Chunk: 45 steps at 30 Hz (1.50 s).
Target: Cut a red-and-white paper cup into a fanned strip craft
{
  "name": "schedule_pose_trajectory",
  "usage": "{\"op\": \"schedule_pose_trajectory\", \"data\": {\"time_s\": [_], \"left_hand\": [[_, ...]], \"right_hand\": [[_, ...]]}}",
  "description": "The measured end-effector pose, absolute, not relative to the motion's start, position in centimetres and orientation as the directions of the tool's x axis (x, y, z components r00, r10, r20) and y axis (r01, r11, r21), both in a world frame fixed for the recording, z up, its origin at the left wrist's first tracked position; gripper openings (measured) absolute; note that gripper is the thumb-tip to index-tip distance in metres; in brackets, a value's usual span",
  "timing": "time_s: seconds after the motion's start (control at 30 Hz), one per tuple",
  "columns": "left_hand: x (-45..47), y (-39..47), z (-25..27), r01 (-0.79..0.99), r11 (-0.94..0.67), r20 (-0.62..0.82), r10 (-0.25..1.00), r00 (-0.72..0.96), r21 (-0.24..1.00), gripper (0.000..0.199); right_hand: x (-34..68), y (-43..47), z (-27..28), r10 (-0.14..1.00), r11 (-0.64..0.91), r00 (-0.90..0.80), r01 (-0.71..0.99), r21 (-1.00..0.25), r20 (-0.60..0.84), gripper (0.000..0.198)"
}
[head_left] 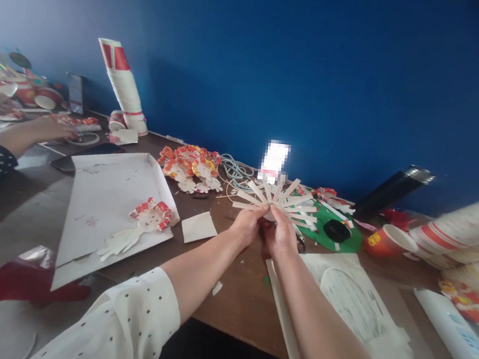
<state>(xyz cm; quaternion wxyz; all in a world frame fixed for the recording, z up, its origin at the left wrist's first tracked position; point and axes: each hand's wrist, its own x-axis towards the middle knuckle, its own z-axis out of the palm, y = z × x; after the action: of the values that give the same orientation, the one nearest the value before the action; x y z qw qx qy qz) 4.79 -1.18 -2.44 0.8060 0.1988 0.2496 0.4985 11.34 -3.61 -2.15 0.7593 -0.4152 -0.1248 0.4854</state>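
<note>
Both thumbs press on the middle of a cut paper cup (pixel 300 209), whose pale strips fan outward like rays. My left hand (pixel 246 223) grips it from the left, and my right hand (pixel 284 234) from the right, the two almost touching. The fingers beneath are mostly hidden. To the left of my hands lies a blank square of paper (pixel 199 227). Just right of them is a green sheet (pixel 350 235) with a round black object (pixel 337 230) on it. Behind the fanned strips stands a bright, blurred-out screen (pixel 275 159).
A white box lid (pixel 93 205) at left holds a red-and-white paper figure (pixel 150 216). Similar figures (pixel 192 166) are heaped behind. Cup stacks (pixel 123 86) stand left and right (pixel 468 224), near a black flask (pixel 395 191). Another person's hand (pixel 53 130) works at far left.
</note>
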Motion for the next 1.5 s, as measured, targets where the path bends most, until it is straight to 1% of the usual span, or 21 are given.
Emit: {"op": "schedule_pose_trajectory", "data": {"time_s": [0.13,0.33,0.57,0.67,0.87,1.2,1.4,1.5], "left_hand": [[4.76,-1.23,-2.39,-0.705,0.418,-0.186,0.904,0.385,0.573,0.024],[4.73,-1.3,-2.68,-0.708,0.399,-0.129,0.905,0.405,0.582,0.027],[4.66,-0.96,-2.99,-0.691,0.42,-0.132,0.893,0.431,0.589,0.017],[4.62,-0.87,-3.03,-0.7,0.421,-0.119,0.891,0.438,0.577,0.016],[4.67,-0.94,-2.94,-0.706,0.436,-0.12,0.884,0.451,0.558,0.015],[4.85,-0.71,-3.14,-0.697,0.411,-0.068,0.883,0.464,0.587,0.02],[4.91,-0.78,-3.24,-0.677,0.416,-0.073,0.878,0.474,0.606,0.024],[4.83,-0.88,-3.09,-0.674,0.416,-0.098,0.884,0.457,0.611,0.025]], "right_hand": [[11.46,-3.56,-2.18,0.829,0.169,0.507,-0.629,-0.759,-0.235,0.029],[11.39,-3.66,-1.93,0.841,0.188,0.499,-0.631,-0.753,-0.207,0.031],[11.61,-3.64,-2.15,0.857,0.192,0.482,-0.628,-0.754,-0.184,0.029],[11.65,-3.68,-2.22,0.86,0.175,0.473,-0.628,-0.759,-0.194,0.026],[11.91,-3.71,-2.52,0.872,0.183,0.465,-0.597,-0.781,-0.151,0.024],[11.87,-3.54,-2.5,0.874,0.211,0.474,-0.57,-0.794,-0.109,0.026],[11.97,-3.57,-2.46,0.866,0.221,0.492,-0.543,-0.81,-0.093,0.024],[11.95,-3.64,-2.46,0.86,0.231,0.502,-0.539,-0.81,-0.089,0.025]]}}
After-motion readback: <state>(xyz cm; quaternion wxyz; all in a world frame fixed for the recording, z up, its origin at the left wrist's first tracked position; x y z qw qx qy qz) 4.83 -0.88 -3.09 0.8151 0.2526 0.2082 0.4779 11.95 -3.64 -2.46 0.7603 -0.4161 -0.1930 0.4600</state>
